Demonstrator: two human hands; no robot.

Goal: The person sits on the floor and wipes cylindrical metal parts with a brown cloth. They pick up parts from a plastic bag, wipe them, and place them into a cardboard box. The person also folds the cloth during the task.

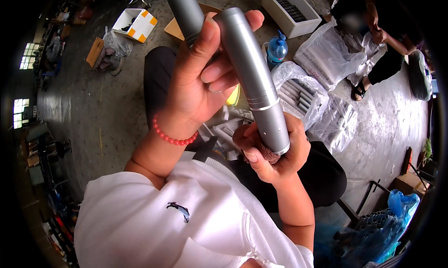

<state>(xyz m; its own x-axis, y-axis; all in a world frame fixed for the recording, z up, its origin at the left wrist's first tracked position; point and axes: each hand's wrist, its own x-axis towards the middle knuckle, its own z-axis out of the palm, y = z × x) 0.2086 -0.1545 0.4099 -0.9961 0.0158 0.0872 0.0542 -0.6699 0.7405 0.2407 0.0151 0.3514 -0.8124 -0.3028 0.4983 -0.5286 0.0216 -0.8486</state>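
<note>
A smooth grey metal cylinder [249,60] with a bright ring near its lower part slants across the middle of the view. My left hand [196,76], a red bead bracelet on its wrist, is closed around the upper part, thumb and fingers on opposite sides. A second grey cylinder [183,9] rises behind that thumb; its lower end is hidden by the hand, so I cannot tell how it is held. My right hand [294,151] grips the first cylinder's lower end, with a brown cloth [268,154] pressed between palm and metal.
Beyond my knees stand a plastic-lined box of grey tubes [298,95], a blue bottle [277,48] and a white foam box [291,16]. Another person's hands [379,34] are at the upper right, near wrapped bundles [322,58]. A white-and-orange box [136,24] sits far left.
</note>
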